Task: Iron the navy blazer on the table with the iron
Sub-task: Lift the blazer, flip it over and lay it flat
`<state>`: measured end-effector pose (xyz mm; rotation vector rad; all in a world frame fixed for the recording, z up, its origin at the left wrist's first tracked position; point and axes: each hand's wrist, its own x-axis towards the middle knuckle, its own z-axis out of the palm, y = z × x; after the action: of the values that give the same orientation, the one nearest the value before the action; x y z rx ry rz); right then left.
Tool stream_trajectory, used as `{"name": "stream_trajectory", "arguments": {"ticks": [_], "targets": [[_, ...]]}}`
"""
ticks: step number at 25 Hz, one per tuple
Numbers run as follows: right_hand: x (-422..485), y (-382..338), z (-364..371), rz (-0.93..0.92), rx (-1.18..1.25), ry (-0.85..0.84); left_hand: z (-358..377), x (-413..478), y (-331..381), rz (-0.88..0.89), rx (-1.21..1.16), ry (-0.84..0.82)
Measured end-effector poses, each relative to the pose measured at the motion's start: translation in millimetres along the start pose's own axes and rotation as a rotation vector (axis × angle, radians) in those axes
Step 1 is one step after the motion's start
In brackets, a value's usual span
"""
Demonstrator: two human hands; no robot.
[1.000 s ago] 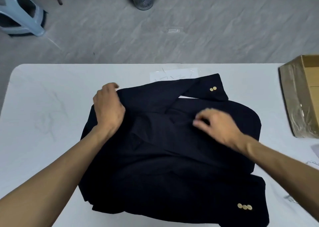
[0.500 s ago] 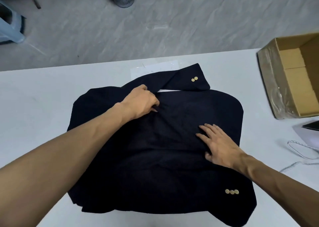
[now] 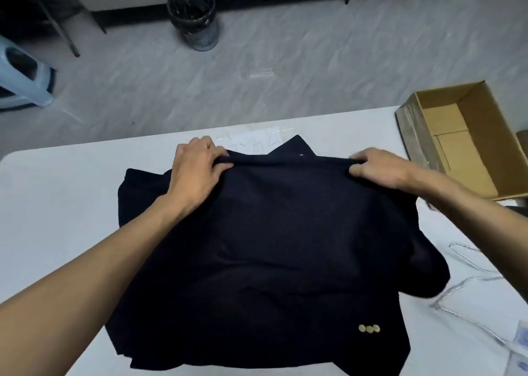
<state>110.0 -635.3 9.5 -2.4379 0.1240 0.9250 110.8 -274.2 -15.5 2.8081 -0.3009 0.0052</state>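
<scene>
Left hand (image 3: 197,170), right hand (image 3: 381,170) moved to grip far edge of navy blazer (image 3: 285,247).

The blazer (image 3: 271,247) lies on the table (image 3: 57,204), a box (image 3: 463,141) at its right.

The navy blazer (image 3: 271,247) held in the left grip (image 3: 197,170) and the right grip (image 3: 380,170) is one plain, very dark blue, close to black where it folds. Well below the right grip, three buttons (image 3: 369,329) in a row show pale gold against that dark cloth. The worktop (image 3: 57,204) around both grips is white. Just right of the right grip, the cardboard box (image 3: 497,135) is tan brown. Beyond the grips the floor (image 3: 314,61) is grey with lighter marbled streaks. On it stand a black mesh bin (image 3: 194,18) and, far left of the left grip, a pale blue stool (image 3: 23,75).
</scene>
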Motion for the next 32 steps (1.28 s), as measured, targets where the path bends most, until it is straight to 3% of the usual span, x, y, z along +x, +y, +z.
{"name": "stream_trajectory", "arguments": {"ticks": [3,6,10,13,17,21,23,25,27,28,29,31,32], "targets": [[41.6,14.4,15.1,-0.016,-0.490,0.466,33.9,27.1,8.1,-0.137,0.019,0.010],[35.3,24.2,76.9,-0.243,-0.481,0.511,63.1,-12.0,0.0,-0.086,0.028,-0.124],[-15.3,21.1,171.9,-0.609,-0.353,0.046,78.5,-121.9,-9.6,0.155,0.092,-0.310],[-42.9,22.2,224.6,-0.617,-0.501,-0.308,81.8,-188.8,-20.2,0.183,0.112,-0.566],[-58.0,14.5,251.8,-0.554,-0.547,-0.372,81.6,-224.8,-32.6,0.156,0.144,-0.828],[-70.9,-10.1,274.0,-0.516,-0.669,-0.388,74.7,-230.5,-25.3,0.322,0.115,-0.772],[-83.0,-21.9,287.0,-0.410,-0.625,-0.497,72.1,-237.8,-22.5,0.258,-0.011,-0.917],[-92.6,-35.7,289.9,-0.203,-0.372,-0.822,66.4,-243.9,-26.8,0.064,-0.252,-1.157],[-85.6,-53.1,278.4,-0.143,-0.164,-1.074,57.1,-246.0,-42.9,-0.117,-0.454,-1.291],[-74.4,-60.4,270.4,-0.140,-0.066,-1.062,52.6,-243.2,-53.8,-0.216,-0.551,-1.225],[-59.1,-67.6,259.4,-0.133,0.053,-0.935,47.8,-235.1,-64.4,-0.327,-0.628,-1.057],[-20.1,-79.3,231.4,-0.079,0.245,-0.391,40.8,-209.2,-88.5,-0.546,-0.606,-0.581],[3.3,-82.2,214.3,-0.097,0.195,-0.058,37.8,-191.2,-99.5,-0.610,-0.522,-0.376]]}}
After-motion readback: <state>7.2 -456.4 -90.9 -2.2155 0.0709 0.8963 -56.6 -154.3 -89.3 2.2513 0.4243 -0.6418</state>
